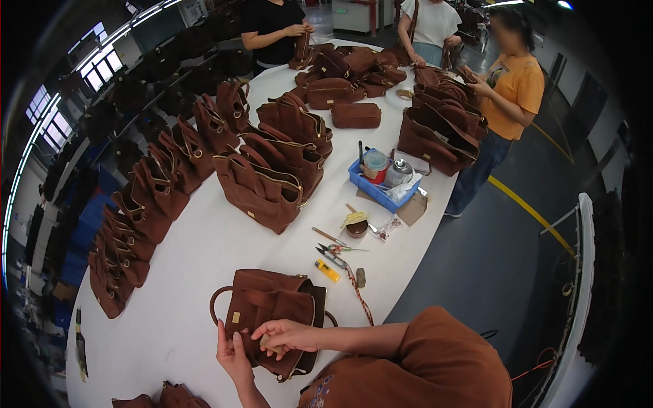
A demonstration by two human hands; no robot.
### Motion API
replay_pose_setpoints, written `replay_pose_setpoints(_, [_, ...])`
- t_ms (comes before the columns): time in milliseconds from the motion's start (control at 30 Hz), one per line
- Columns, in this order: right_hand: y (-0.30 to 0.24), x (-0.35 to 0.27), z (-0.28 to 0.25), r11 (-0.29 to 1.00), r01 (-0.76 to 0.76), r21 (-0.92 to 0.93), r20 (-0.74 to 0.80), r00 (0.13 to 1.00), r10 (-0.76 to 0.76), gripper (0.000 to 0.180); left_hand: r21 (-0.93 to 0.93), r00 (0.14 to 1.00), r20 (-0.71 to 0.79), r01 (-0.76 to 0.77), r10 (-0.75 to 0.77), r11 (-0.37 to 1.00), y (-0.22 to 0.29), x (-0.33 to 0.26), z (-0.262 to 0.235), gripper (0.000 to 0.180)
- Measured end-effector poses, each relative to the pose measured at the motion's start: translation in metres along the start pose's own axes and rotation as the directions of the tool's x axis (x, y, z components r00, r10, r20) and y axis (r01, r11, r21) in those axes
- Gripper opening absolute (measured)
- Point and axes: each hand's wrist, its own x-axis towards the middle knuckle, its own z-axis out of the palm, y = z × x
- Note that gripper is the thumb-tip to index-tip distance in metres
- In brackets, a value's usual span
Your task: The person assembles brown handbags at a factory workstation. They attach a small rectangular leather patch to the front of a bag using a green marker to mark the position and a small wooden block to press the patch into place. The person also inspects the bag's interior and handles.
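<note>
A brown suede handbag (269,309) lies flat on the white table (197,265) right in front of me, its handle looping to the left. My right hand (286,335) reaches across from the right and pinches the bag's lower front edge. Beside it, my left hand (232,353) presses against the same edge from below, fingers up. Both hands hold the bag's near side.
Rows of similar brown bags (146,197) line the table's left edge and its middle (262,187). Small tools, a yellow lighter (327,270), scissors (333,255) and a blue tray (382,187) lie to the right. Three people stand at the far end.
</note>
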Motion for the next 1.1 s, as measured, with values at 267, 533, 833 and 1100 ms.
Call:
replay_pose_setpoints(267, [0.011, 0.002, -0.006, 0.987, -0.008, -0.158, -0.077, 0.997, -0.005, 0.021, 0.067, 1.0, -0.01, -0.013, 0.013, 0.998, 0.002, -0.003, 0.003, 0.052])
replay_pose_setpoints(533, [-0.011, -0.012, -0.005, 0.982, -0.038, -0.183, -0.267, 0.964, -0.012, 0.026, 0.057, 1.0, -0.027, 0.004, -0.003, 0.998, -0.001, 0.002, 0.008, 0.051])
replay_pose_setpoints(833, [-0.003, -0.016, 0.0, 0.978, -0.06, -0.198, -0.386, 0.922, -0.022, 0.044, -0.076, 0.999, -0.03, 0.018, -0.02, 0.997, -0.002, 0.013, 0.01, 0.048])
replay_pose_setpoints(1100, [-0.011, -0.031, 0.018, 0.919, 0.009, -0.394, -0.488, 0.845, -0.218, 0.047, -0.128, 1.0, -0.012, -0.015, 0.013, 0.992, 0.001, 0.024, 0.002, 0.044])
